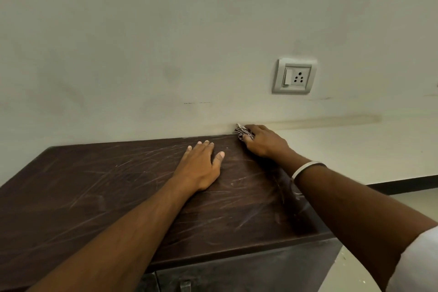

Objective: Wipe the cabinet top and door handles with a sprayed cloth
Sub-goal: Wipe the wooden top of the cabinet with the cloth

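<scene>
The dark brown cabinet top is scratched and streaked, and runs along the wall. My right hand grips a crumpled patterned cloth and presses it at the top's far right corner, against the wall. My left hand lies flat on the top near its middle, fingers spread, holding nothing. Below the front edge a metal door handle shows partly at the frame's bottom. A white bangle sits on my right wrist.
A pale wall rises behind the cabinet, with a switch and socket plate above the right corner. To the right of the cabinet, light floor and a dark skirting strip show.
</scene>
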`<state>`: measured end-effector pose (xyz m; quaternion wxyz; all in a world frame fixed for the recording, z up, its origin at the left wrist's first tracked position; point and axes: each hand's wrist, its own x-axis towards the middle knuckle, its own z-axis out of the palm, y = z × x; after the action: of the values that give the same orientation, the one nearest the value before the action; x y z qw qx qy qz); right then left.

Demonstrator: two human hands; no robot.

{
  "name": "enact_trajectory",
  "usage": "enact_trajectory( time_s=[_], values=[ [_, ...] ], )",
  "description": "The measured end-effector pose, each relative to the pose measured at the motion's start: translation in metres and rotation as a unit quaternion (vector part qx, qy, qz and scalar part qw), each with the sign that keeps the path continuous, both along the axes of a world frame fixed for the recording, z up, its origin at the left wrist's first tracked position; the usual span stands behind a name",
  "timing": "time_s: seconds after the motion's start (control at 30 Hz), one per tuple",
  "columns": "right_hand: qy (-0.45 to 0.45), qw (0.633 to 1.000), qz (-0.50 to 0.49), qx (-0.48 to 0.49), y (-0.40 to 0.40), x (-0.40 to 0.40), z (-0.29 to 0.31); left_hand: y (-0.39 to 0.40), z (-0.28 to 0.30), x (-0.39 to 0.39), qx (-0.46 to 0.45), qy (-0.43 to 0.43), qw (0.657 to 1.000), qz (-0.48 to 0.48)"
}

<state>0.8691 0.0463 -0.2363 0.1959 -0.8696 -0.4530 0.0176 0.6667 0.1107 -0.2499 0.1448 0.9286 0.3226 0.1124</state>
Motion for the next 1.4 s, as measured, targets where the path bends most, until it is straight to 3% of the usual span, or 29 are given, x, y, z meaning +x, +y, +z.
enact_trajectory(
  time_s=[0.17,0.43,0.73,1.1,1.4],
  values=[
    [0.001,0.999,-0.054,-0.002,-0.017,0.014,0.000,-0.011,0.005,-0.030,0.018,0.001,1.000,0.012],
    [-0.008,0.999,0.052,-0.006,-0.022,-0.040,-0.001,-0.034,0.006,-0.076,0.003,-0.012,0.998,0.053],
    [0.011,0.999,-0.044,0.015,-0.065,-0.023,-0.001,-0.068,-0.003,-0.113,0.032,-0.063,0.993,0.092],
    [-0.027,0.999,0.017,-0.002,-0.068,-0.056,-0.002,-0.079,-0.008,-0.120,0.060,-0.123,0.982,0.128],
    [0.025,0.998,-0.063,0.018,-0.066,-0.017,0.004,-0.080,-0.012,-0.121,0.092,-0.171,0.974,0.121]
  ],
)
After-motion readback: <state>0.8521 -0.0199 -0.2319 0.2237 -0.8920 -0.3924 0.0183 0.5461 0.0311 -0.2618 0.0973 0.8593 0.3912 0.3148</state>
